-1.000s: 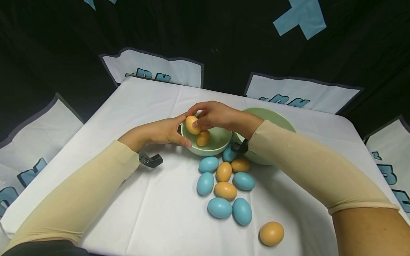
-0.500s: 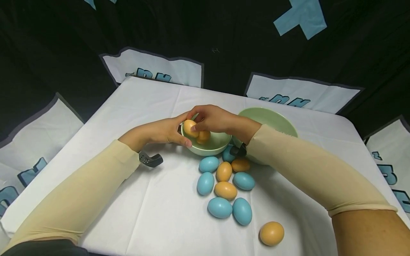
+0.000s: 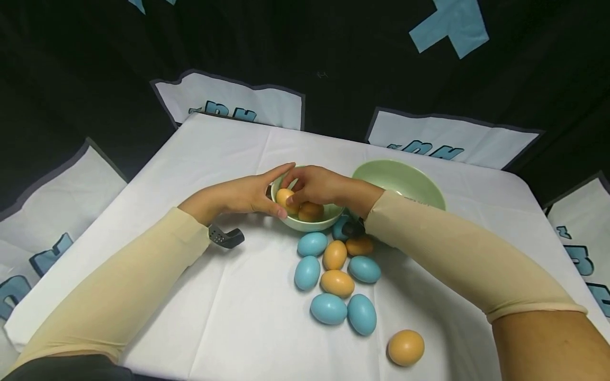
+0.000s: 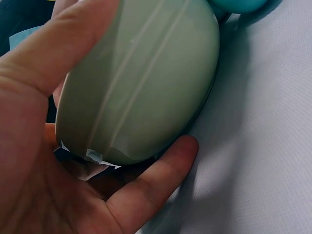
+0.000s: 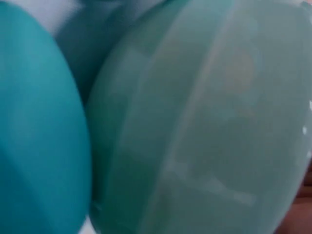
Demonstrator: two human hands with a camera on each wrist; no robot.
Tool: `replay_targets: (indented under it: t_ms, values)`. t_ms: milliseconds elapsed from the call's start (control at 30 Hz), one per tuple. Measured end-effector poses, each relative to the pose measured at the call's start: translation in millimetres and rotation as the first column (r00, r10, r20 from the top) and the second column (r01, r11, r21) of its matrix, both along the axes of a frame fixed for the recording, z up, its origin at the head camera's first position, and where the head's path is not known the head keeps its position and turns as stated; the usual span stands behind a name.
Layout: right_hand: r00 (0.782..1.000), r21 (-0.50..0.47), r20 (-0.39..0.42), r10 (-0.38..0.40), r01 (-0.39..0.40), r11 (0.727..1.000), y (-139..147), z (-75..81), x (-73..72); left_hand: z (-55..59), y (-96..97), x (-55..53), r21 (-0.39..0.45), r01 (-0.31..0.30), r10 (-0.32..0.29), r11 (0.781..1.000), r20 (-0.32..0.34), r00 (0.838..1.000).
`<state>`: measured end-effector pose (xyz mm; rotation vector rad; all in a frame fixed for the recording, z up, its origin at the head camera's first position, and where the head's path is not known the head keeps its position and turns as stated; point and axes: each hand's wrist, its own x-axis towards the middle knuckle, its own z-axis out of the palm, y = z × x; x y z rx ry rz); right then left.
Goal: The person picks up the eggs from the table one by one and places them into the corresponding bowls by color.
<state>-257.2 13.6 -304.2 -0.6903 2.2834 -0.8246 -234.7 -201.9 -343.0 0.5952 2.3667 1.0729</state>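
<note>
A small light green bowl (image 3: 305, 227) stands mid-table, its left side held by my left hand (image 3: 240, 196). In the left wrist view the thumb and fingers span the bowl's outer wall (image 4: 151, 87). My right hand (image 3: 324, 185) reaches down into the bowl and pinches an orange egg (image 3: 285, 197) between thumb and fingers, low against the inner left wall. A second orange egg (image 3: 311, 212) lies in the bowl under that hand. A blue egg (image 5: 39, 126) sits close to the bowl's outer side in the right wrist view.
Right of the small bowl stands a larger green bowl (image 3: 419, 186), partly behind the right forearm. Several blue eggs (image 3: 329, 309) and orange eggs (image 3: 337, 283) lie loose in front of the bowls. One orange egg (image 3: 406, 348) lies apart near the front edge of the white-covered table (image 3: 257, 328).
My right hand has lowered the orange egg deeper into the small bowl. The other egg inside has shifted slightly right. My left hand keeps its place on the bowl.
</note>
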Motion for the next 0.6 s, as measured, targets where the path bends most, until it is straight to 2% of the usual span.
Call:
replay_targets:
  t_ms: [100,333,600]
  values:
    - [1.000,0.006,-0.019,0.002,-0.002,1.000,-0.1,-1.0,1.3,3.2,2.1,0.0,0.000,-0.002,0.002,1.000,0.002,1.000]
    - [0.999,0.022,-0.050,0.021,-0.020,1.000,2.4,-1.5,2.4,25.4,8.4,16.2,-0.001,-0.011,0.011,1.000,0.032,0.999]
    - [0.999,0.023,-0.045,0.009,-0.008,1.000,6.1,-1.2,4.3,25.9,8.9,19.1,0.010,-0.010,0.009,1.000,0.037,0.999]
